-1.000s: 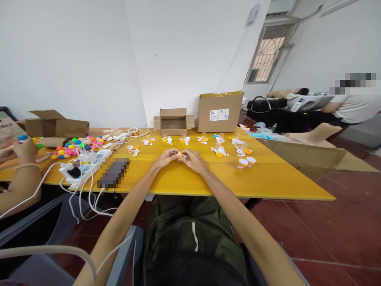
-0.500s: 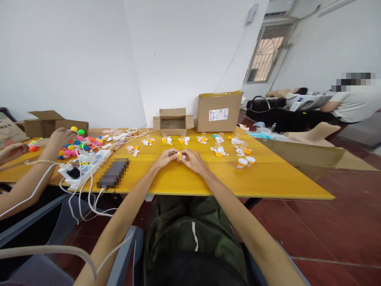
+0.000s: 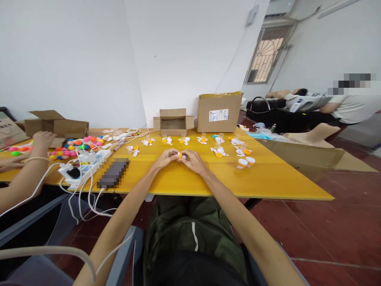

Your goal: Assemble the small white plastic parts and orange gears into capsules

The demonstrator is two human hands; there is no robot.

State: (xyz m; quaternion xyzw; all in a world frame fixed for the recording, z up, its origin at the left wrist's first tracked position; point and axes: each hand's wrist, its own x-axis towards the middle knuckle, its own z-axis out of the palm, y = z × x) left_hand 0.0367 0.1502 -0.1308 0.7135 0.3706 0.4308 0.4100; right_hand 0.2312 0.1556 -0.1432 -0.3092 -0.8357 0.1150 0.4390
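My left hand (image 3: 164, 158) and my right hand (image 3: 193, 160) meet over the middle of the yellow table (image 3: 184, 180), fingers pinched together on a small toy piece (image 3: 182, 156) with an orange and white part. Both wrists rest near the table top. Beyond my hands lie several small white and orange toy parts (image 3: 219, 151) in rows, with two white-capped orange pieces (image 3: 246, 161) to the right.
A small open cardboard box (image 3: 173, 121) and a larger closed box (image 3: 219, 111) stand at the far edge. A phone (image 3: 113, 173), a power strip with white cables (image 3: 81, 163) and colourful balls (image 3: 74, 145) lie left, where another person's hand (image 3: 41, 140) works. Another person sits far right.
My hands have stayed together on the small piece. The person at left has moved a hand among the colourful balls, first toward the pile, then back left.
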